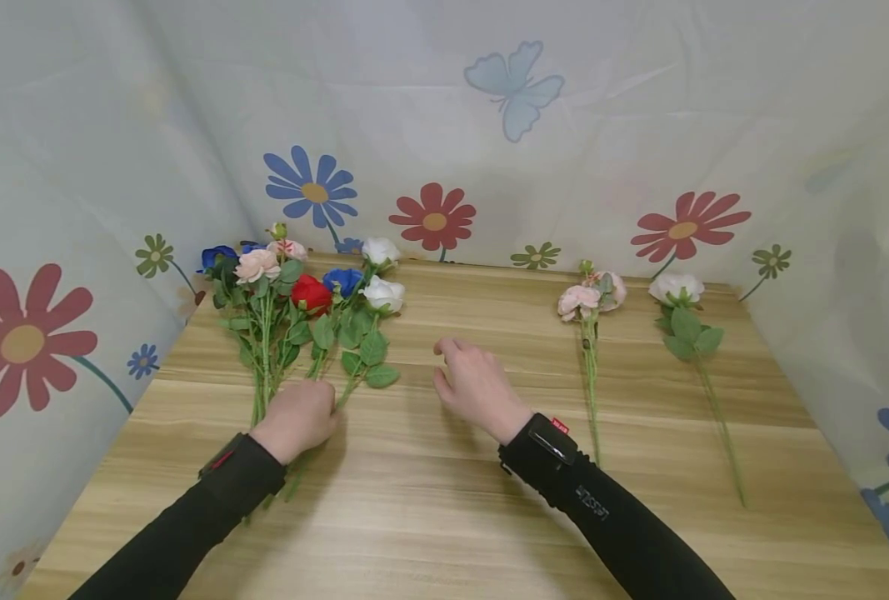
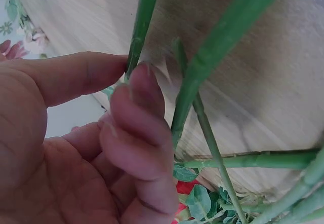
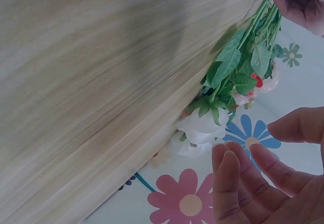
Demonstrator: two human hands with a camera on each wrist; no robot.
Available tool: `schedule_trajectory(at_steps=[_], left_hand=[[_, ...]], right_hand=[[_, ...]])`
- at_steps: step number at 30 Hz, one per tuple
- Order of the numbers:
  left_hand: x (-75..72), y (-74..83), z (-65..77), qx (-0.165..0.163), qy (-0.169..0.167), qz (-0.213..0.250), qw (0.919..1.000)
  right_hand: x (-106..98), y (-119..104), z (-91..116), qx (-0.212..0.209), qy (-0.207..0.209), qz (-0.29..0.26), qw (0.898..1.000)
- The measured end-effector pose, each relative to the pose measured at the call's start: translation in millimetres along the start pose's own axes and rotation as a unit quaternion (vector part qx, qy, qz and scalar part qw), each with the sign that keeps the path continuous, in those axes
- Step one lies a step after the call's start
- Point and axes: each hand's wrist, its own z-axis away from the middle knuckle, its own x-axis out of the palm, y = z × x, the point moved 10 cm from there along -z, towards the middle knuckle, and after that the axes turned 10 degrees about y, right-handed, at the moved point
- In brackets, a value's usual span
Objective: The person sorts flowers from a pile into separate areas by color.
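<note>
My left hand (image 1: 299,418) pinches a green flower stem (image 2: 143,24) between thumb and fingertips, low on a bunch of artificial flowers at the table's left. In the head view that stem leads toward the white roses (image 1: 382,294) on the bunch's right side. A red rose (image 1: 312,294), blue roses (image 1: 342,282) and pale pink flowers (image 1: 257,265) lie beside them, with green leaves among the stems. Over the middle of the table, my right hand (image 1: 481,390) holds nothing; its fingers are loosely bent and apart from the thumb in the right wrist view.
On the right of the wooden table (image 1: 444,517) lie a pink flower stem (image 1: 592,392) and a single white rose (image 1: 676,290), apart from each other. A pale curtain (image 1: 384,100) printed with flowers and a butterfly hangs behind and along the sides.
</note>
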Motion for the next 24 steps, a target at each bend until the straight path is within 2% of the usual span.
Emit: schedule_trajectory(at_steps=[4,10,16,20,24], left_hand=[[0.8,0.7,0.0,0.002,-0.004,0.019,0.9998],[-0.3,1.7,0.2,-0.006,-0.015,0.073,0.9972],[-7.8,7.8,-0.3,0.007,-0.008,0.100,0.9949],[-11.4,12.1,-3.3,0.016,0.001,0.106,0.9942],[-13.8,16.5,-6.7,0.019,0.006,0.113,0.9934]], right_hand=[[0.5,0.6,0.9,0.002,-0.004,-0.005,1.000],[2.3,4.4,2.8,0.007,-0.008,-0.012,1.000],[1.9,10.7,5.6,0.021,-0.015,-0.027,0.999],[1.2,15.7,7.1,0.048,-0.029,-0.076,0.996],[4.7,21.7,8.8,0.096,-0.053,-0.160,0.981]])
